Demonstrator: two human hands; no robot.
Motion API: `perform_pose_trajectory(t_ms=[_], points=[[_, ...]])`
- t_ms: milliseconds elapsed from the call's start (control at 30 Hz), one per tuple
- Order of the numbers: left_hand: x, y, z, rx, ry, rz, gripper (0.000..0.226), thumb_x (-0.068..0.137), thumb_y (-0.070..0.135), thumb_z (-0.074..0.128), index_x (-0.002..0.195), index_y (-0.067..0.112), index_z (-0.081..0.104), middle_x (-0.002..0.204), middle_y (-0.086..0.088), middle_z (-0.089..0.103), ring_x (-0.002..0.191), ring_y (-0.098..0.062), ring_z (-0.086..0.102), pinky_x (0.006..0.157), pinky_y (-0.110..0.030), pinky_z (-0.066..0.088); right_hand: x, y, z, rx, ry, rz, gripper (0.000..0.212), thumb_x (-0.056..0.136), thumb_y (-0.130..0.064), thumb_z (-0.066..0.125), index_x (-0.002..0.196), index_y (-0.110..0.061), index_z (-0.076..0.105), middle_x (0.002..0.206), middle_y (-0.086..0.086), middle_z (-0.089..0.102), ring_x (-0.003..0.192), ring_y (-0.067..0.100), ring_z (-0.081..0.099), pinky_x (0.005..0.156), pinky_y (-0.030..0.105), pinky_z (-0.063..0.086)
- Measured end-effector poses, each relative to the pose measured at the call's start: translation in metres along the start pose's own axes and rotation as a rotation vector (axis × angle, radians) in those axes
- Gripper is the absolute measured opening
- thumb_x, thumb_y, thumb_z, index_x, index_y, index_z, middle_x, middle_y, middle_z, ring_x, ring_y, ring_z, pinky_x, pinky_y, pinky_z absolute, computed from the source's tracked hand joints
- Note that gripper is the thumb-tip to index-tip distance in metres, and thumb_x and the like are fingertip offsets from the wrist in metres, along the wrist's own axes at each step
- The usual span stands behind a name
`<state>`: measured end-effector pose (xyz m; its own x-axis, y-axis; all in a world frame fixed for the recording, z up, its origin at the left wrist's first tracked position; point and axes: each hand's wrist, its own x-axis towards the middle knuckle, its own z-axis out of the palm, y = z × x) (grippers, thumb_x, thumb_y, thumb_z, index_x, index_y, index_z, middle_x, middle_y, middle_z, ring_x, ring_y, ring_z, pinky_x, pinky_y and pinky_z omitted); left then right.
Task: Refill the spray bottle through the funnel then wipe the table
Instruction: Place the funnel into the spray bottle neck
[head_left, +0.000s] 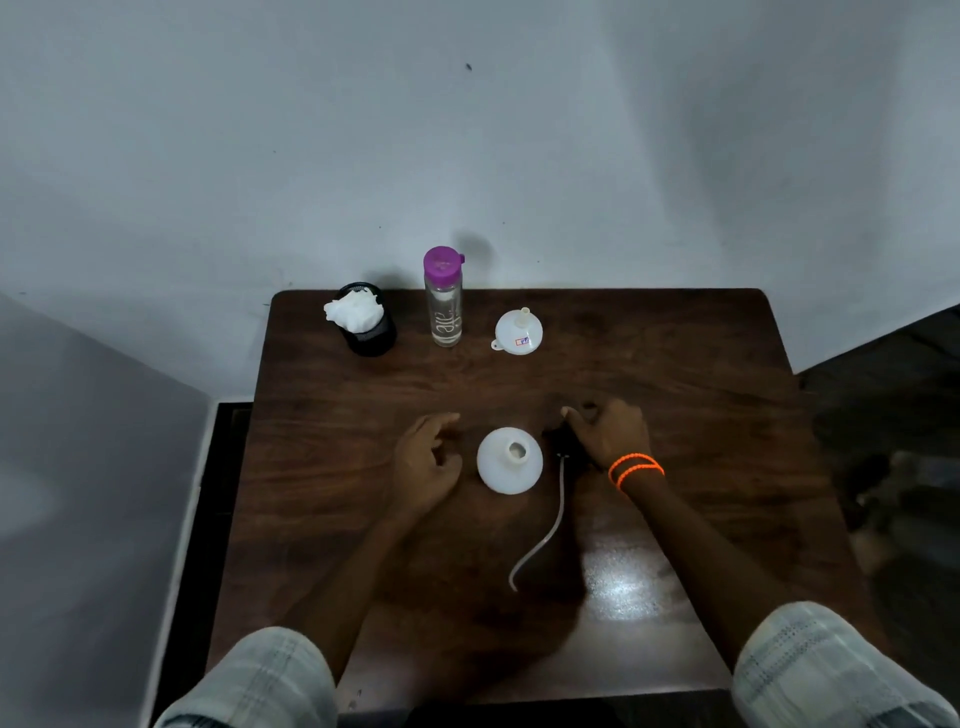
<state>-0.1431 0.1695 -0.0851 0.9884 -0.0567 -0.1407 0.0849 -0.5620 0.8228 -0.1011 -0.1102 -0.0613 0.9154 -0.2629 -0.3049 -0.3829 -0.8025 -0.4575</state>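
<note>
The white spray bottle (509, 460) stands upright at the table's middle, its neck uncapped. Its black spray head (558, 442) lies on the table just right of it, with the thin dip tube (551, 525) curving toward me. My right hand (610, 436), with orange bands on the wrist, lies over the spray head with fingers curled round it. My left hand (428, 460) hovers just left of the bottle, fingers loosely curled, holding nothing. A white funnel (518, 332) sits upside down at the back. A clear water bottle (443, 306) with a purple cap stands left of it.
A black mesh cup (375, 338) holding white tissue (354, 310) stands at the back left of the dark wooden table (675, 415). A pale wall rises behind the table. The floor drops away at left and right.
</note>
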Motion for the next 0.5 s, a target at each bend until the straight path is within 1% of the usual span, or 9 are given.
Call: perform_pose_trajectory(t_ms=[67, 167, 233, 267, 300, 367, 400, 433, 500], points=[[0.021, 0.009, 0.002, -0.069, -0.044, -0.087, 0.054, 0.085, -0.002, 0.069, 0.135, 0.019, 0.063, 0.131, 0.005, 0.065, 0.118, -0.008, 0.062, 0.095, -0.023, 0.053, 0.017, -0.004, -0.003, 0.051, -0.008, 0.023, 0.031, 0.087, -0.044, 0.070, 0.092, -0.014, 0.077, 0.083, 0.004, 0.076, 0.078, 0.020, 0.070, 0.071, 0.023, 0.047], [0.059, 0.022, 0.016, -0.158, -0.135, -0.162, 0.055, 0.089, -0.002, 0.066, 0.140, 0.017, 0.060, 0.136, 0.000, 0.064, 0.124, -0.013, 0.060, 0.099, -0.028, 0.053, 0.047, -0.015, -0.003, 0.227, -0.028, 0.063, 0.021, 0.086, -0.035, 0.073, 0.094, -0.016, 0.077, 0.085, 0.004, 0.076, 0.076, 0.018, 0.070, 0.075, 0.030, 0.057], [0.087, 0.031, 0.029, -0.236, -0.201, -0.214, 0.058, 0.092, -0.001, 0.064, 0.146, 0.016, 0.054, 0.141, -0.002, 0.060, 0.127, -0.015, 0.057, 0.102, -0.034, 0.053, 0.068, -0.024, 0.002, 0.405, -0.057, 0.159, 0.014, 0.086, -0.028, 0.074, 0.096, -0.017, 0.076, 0.090, 0.010, 0.077, 0.076, 0.022, 0.073, 0.068, 0.036, 0.062], [0.100, 0.037, 0.035, -0.265, -0.218, -0.246, 0.059, 0.093, -0.001, 0.062, 0.148, 0.016, 0.052, 0.140, -0.002, 0.060, 0.125, -0.014, 0.057, 0.100, -0.035, 0.053, 0.077, -0.029, 0.005, 0.472, -0.069, 0.202, 0.015, 0.088, -0.022, 0.073, 0.100, -0.014, 0.075, 0.093, 0.013, 0.076, 0.076, 0.023, 0.072, 0.062, 0.036, 0.061], [0.115, 0.040, 0.041, -0.301, -0.217, -0.281, 0.060, 0.092, -0.001, 0.060, 0.149, 0.017, 0.051, 0.133, -0.002, 0.063, 0.117, -0.013, 0.059, 0.096, -0.034, 0.053, 0.087, -0.034, 0.009, 0.524, -0.078, 0.224, 0.018, 0.090, -0.018, 0.071, 0.106, -0.011, 0.074, 0.096, 0.015, 0.074, 0.078, 0.024, 0.070, 0.059, 0.035, 0.059], [0.140, 0.046, 0.050, -0.288, -0.175, -0.325, 0.058, 0.090, 0.002, 0.059, 0.146, 0.017, 0.054, 0.119, -0.006, 0.070, 0.098, -0.015, 0.063, 0.087, -0.034, 0.053, 0.103, -0.043, 0.013, 0.575, -0.109, 0.236, 0.022, 0.092, -0.014, 0.067, 0.113, -0.010, 0.071, 0.099, 0.016, 0.072, 0.082, 0.024, 0.069, 0.060, 0.035, 0.059], [0.149, 0.051, 0.051, -0.253, -0.156, -0.335, 0.054, 0.090, 0.005, 0.062, 0.143, 0.015, 0.056, 0.119, -0.005, 0.070, 0.097, -0.015, 0.062, 0.089, -0.034, 0.052, 0.110, -0.048, 0.015, 0.590, -0.131, 0.240, 0.023, 0.093, -0.014, 0.066, 0.115, -0.011, 0.069, 0.100, 0.015, 0.071, 0.083, 0.024, 0.068, 0.062, 0.037, 0.059], [0.158, 0.050, 0.055, -0.244, -0.136, -0.322, 0.052, 0.090, 0.010, 0.066, 0.141, 0.012, 0.056, 0.123, -0.003, 0.068, 0.103, -0.015, 0.061, 0.095, -0.033, 0.050, 0.116, -0.052, 0.016, 0.607, -0.157, 0.239, 0.023, 0.093, -0.014, 0.065, 0.116, -0.012, 0.068, 0.101, 0.015, 0.071, 0.083, 0.024, 0.068, 0.065, 0.039, 0.059], [0.174, 0.049, 0.059, -0.226, -0.136, -0.345, 0.066, 0.087, 0.022, 0.074, 0.149, 0.014, 0.049, 0.144, -0.006, 0.059, 0.126, -0.019, 0.057, 0.112, -0.036, 0.043, 0.128, -0.059, 0.018, 0.641, -0.196, 0.253, 0.027, 0.093, -0.014, 0.062, 0.120, -0.014, 0.064, 0.106, 0.016, 0.070, 0.082, 0.025, 0.068, 0.066, 0.041, 0.059]])
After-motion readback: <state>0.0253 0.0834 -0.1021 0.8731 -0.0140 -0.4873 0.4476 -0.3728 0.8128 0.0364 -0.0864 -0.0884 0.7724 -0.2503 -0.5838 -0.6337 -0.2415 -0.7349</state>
